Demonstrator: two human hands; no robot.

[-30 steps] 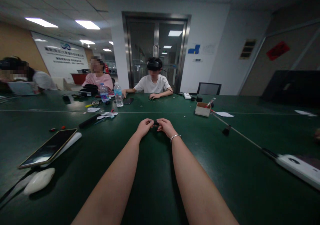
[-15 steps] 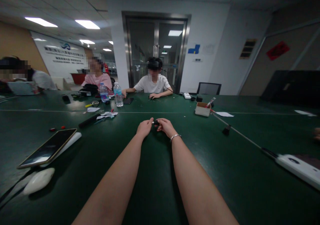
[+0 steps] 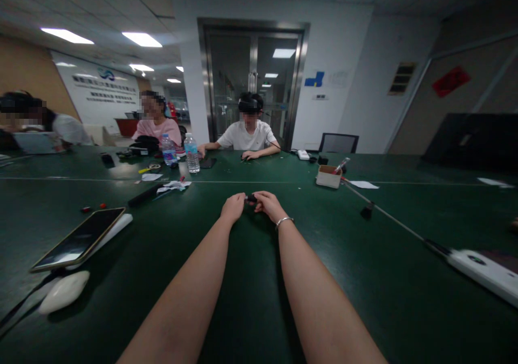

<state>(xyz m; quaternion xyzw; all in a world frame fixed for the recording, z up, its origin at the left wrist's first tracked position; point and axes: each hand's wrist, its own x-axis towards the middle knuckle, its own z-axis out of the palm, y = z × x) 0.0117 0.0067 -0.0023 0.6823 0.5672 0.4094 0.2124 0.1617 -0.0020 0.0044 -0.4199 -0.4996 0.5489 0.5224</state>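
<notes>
Taking the small dark object (image 3: 251, 197) as the centre of our clock, we hold it just above or against the green surface (image 3: 254, 294); which of the two, we cannot tell. At nine o'clock, our left hand (image 3: 233, 208) has a narrow grip on its near-side end, mostly hidden by fingers. At three, our right hand (image 3: 268, 205) pinches the dark body, a bracelet (image 3: 284, 222) around that wrist. A phone (image 3: 81, 240) lies between eight and nine, a white rounded object (image 3: 65, 292) at eight. A clear bottle (image 3: 192, 156) stands around ten, a small open box (image 3: 328, 180) between two and three. At twelve sits a person in a white shirt (image 3: 249, 136).
</notes>
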